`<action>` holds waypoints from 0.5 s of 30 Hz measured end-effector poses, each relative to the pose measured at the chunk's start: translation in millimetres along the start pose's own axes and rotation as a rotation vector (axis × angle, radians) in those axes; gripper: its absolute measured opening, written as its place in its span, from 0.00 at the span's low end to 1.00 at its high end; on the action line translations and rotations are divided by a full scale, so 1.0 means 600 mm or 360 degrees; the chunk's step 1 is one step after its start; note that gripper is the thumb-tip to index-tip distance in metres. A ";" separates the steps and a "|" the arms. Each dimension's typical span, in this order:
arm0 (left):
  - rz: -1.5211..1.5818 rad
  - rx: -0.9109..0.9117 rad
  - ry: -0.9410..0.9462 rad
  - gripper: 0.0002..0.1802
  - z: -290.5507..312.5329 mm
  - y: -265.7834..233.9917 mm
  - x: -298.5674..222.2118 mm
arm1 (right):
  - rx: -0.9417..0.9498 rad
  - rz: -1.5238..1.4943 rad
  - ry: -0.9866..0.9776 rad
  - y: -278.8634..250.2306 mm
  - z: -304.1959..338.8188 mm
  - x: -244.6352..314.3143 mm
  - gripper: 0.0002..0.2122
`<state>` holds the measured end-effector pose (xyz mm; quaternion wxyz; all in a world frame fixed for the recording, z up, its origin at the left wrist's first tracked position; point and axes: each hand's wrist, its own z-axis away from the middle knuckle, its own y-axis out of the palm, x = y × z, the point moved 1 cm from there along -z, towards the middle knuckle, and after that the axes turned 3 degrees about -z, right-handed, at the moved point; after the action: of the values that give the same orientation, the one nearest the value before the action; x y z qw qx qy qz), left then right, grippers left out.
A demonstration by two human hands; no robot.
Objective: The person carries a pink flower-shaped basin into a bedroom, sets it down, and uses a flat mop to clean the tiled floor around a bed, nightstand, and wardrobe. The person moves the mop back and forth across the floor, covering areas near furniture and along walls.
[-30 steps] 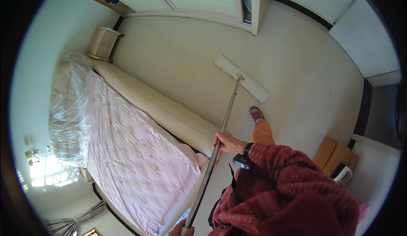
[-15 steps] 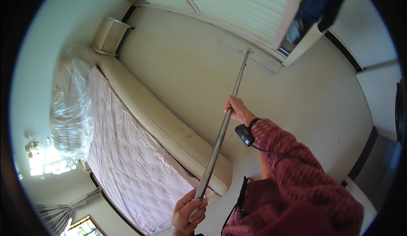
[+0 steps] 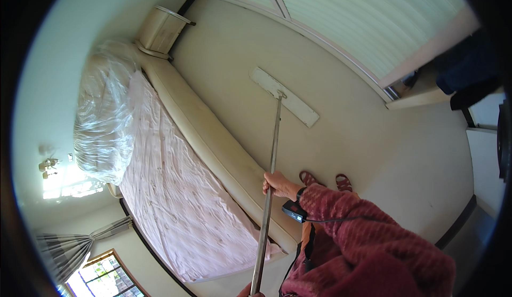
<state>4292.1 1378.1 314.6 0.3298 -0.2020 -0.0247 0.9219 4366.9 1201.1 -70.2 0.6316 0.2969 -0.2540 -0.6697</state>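
A flat mop (image 3: pixel 275 137) with a long metal pole reaches away from me across the pale floor. Its wide, thin rectangular head (image 3: pixel 300 107) lies flat between the bed and the wardrobe. My right hand (image 3: pixel 281 184) is closed around the pole partway along, its wrist bearing a strap and a small black box. At the lower edge, my left hand (image 3: pixel 250 291) grips the pole's near end; most of that hand is cut off by the frame.
Left of the pole stands a bed with a padded cream side (image 3: pixel 208 142), a pinkish cover (image 3: pixel 170 174) and a plastic-wrapped bundle (image 3: pixel 104 121). A nightstand (image 3: pixel 162 30) is beyond it. Sliding wardrobe doors (image 3: pixel 362 19) line the far right, with dark clothes (image 3: pixel 469 73) hanging out. My sandalled feet (image 3: pixel 344 182) are beside the pole.
The mop head has come away from the wardrobe's edge, nearer to me. Both my hands have moved back toward me with the pole, the left mostly out of the picture. The view has shifted.
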 end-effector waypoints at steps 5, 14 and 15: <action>-0.0169 -0.0091 0.0116 0.16 -0.061 -0.009 -0.096 | 0.0014 0.0011 0.0008 0.052 -0.056 0.069 0.09; 0.0032 0.0385 0.0068 0.18 -0.291 0.004 -0.420 | -0.0129 0.0253 -0.0410 0.272 -0.171 0.285 0.09; 0.0041 0.0448 0.0113 0.18 -0.314 0.012 -0.453 | -0.0140 0.0263 -0.0449 0.295 -0.174 0.294 0.10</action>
<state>4551.6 1188.3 237.1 0.3437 -0.1866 0.1190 0.9126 4560.4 1016.0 -29.9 0.6551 0.1502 -0.3341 -0.6608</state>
